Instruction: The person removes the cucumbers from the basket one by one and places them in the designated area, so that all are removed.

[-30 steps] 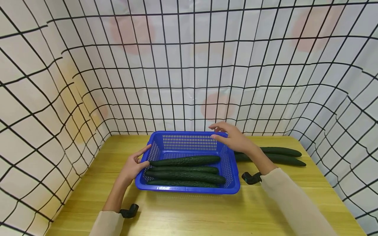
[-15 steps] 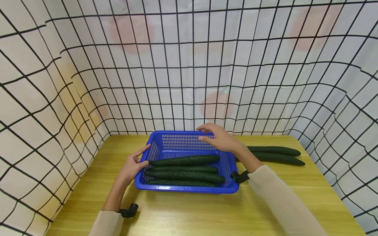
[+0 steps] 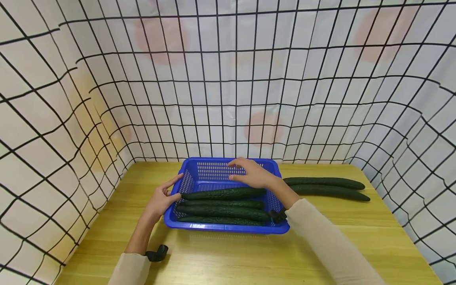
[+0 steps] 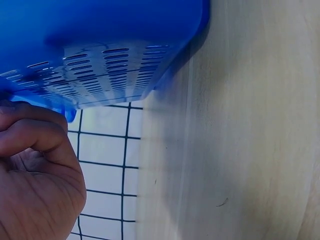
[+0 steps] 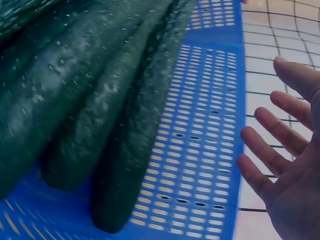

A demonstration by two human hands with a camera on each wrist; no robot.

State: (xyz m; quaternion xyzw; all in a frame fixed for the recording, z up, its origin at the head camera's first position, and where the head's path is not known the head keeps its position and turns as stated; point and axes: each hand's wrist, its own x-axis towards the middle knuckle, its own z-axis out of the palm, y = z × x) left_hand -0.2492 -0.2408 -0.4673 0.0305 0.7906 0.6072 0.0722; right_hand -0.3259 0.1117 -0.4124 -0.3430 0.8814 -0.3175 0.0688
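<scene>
A blue slotted basket (image 3: 228, 228) stands mid-table and holds several dark green cucumbers (image 3: 224, 194) lying lengthwise. My left hand (image 3: 164, 196) grips the basket's left rim, with the thumb by the end of the top cucumber. In the left wrist view a curled finger (image 4: 30, 135) hooks under the basket's (image 4: 100, 65) rim. My right hand (image 3: 246, 175) hovers over the rear of the basket with straight fingers and holds nothing. The right wrist view shows that open hand (image 5: 285, 165) beside the basket wall (image 5: 200, 150) and the cucumbers (image 5: 75, 100).
Two more cucumbers (image 3: 325, 183) (image 3: 331, 192) lie side by side on the wooden table (image 3: 228, 257), right of the basket. White sheets with a black grid (image 3: 228, 79) enclose the table at the back and both sides.
My right hand has moved left, from above the basket's rear right corner to above the middle of its rear part. The left hand and the basket have stayed put.
</scene>
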